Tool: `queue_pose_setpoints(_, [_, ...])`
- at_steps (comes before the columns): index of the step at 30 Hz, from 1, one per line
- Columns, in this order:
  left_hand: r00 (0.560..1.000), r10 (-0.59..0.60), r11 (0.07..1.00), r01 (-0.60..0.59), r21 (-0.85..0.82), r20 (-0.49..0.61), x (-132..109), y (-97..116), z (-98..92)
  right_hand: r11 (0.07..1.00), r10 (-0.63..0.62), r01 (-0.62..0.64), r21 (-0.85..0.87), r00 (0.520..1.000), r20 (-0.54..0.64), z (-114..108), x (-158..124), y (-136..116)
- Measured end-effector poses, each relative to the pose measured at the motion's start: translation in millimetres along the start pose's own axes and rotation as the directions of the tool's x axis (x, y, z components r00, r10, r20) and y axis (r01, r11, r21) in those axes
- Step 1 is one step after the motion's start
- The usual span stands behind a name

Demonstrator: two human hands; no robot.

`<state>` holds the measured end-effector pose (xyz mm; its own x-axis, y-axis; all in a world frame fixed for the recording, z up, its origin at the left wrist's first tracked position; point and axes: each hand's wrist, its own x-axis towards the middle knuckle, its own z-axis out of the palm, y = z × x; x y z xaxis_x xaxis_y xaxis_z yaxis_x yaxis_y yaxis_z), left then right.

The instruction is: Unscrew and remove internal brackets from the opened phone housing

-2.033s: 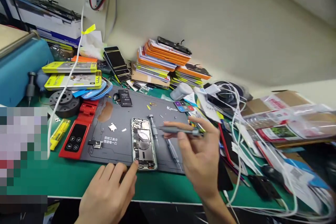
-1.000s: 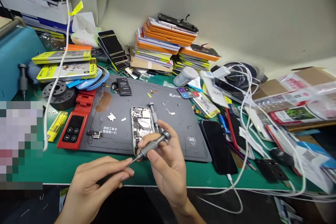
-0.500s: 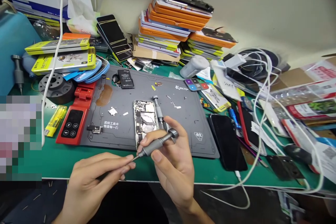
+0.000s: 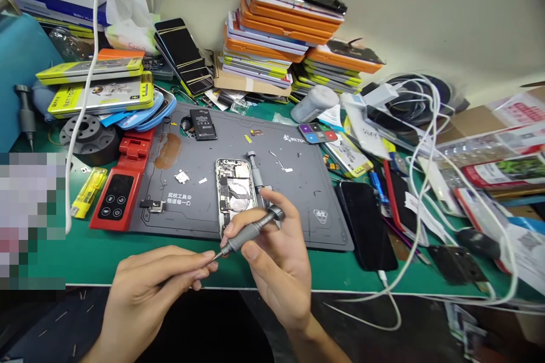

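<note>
A grey precision screwdriver (image 4: 246,238) lies in my right hand (image 4: 279,261), held between thumb and fingers with its dark cap up and to the right. The thumb and fingers of my left hand (image 4: 157,283) pinch its thin tip; whether a small part is also between them is hidden. Just beyond the hands, an opened phone (image 4: 233,190) with bare inner parts rests on a grey work mat (image 4: 293,215). A second grey screwdriver (image 4: 255,170) lies along the phone's right side, its lower end partly behind my right fingers.
Small metal parts (image 4: 182,177) and a phone battery (image 4: 203,125) are on the mat. A red device with buttons (image 4: 114,198) stands left, a black phone (image 4: 368,227) on a cable right. Boxes (image 4: 272,28) are stacked at the back. White cables (image 4: 419,193) hang at the right.
The view has shifted slightly, so everything sits a little more to the left and higher. Both hands keep the same grip on the screwdriver.
</note>
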<state>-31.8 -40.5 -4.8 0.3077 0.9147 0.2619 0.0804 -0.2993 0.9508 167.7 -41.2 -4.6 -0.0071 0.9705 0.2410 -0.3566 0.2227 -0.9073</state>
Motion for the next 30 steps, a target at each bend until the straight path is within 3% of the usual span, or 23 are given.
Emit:
queue_pose_setpoints(5, [0.999, 0.021, 0.999, -0.021, 0.024, 0.025, 1.4, 1.3, -1.0, 0.998, 0.037, -0.037, 0.047, 0.999, 0.001, -1.4, 0.9, 0.6])
queue_pose_setpoints(9, [0.996, 0.084, 0.983, -0.086, 0.16, 0.023, 2.2, -1.4, -1.0, 0.994, 0.07, -0.068, 0.08, 0.998, -0.011, -4.6, 3.9, -3.8])
queue_pose_setpoints(11, [0.992, 0.124, 0.96, -0.121, 0.254, 0.005, 2.5, -4.3, 0.2, 0.999, 0.031, -0.032, -0.016, 0.995, -0.091, -6.3, 5.3, -7.2])
queue_pose_setpoints(13, [0.988, 0.154, 0.937, -0.149, 0.316, 0.009, 2.6, -7.0, 2.1, 0.968, -0.137, 0.092, -0.232, 0.973, -0.187, -8.7, 6.5, -8.5])
queue_pose_setpoints(14, [0.987, 0.158, 0.931, -0.155, 0.33, 0.021, 2.7, -7.9, 3.1, 0.912, -0.266, 0.177, -0.371, 0.942, -0.205, -10.4, 6.9, -7.8])
queue_pose_setpoints(16, [0.988, 0.149, 0.929, -0.155, 0.336, 0.042, 2.6, -9.1, 4.7, 0.698, -0.533, 0.362, -0.618, 0.839, -0.111, -15.2, 7.4, -3.5])
queue_pose_setpoints(18, [0.989, 0.135, 0.933, -0.146, 0.33, 0.056, 2.0, -9.6, 5.5, 0.476, -0.662, 0.485, -0.734, 0.747, 0.064, -21.1, 7.2, 3.1])
queue_pose_setpoints(19, [0.99, 0.13, 0.934, -0.143, 0.327, 0.059, 1.5, -9.7, 5.5, 0.408, -0.676, 0.52, -0.751, 0.725, 0.135, -23.9, 6.8, 6.4])
queue_pose_setpoints(21, [0.989, 0.128, 0.936, -0.143, 0.323, 0.068, 0.4, -9.7, 5.1, 0.364, -0.66, 0.545, -0.755, 0.723, 0.204, -28.2, 5.5, 11.7])
queue_pose_setpoints(30, [0.987, 0.126, 0.932, -0.152, 0.33, 0.1, 0.8, -9.0, 5.6, 0.435, -0.579, 0.535, -0.724, 0.782, 0.23, -32.6, 0.9, 17.2])
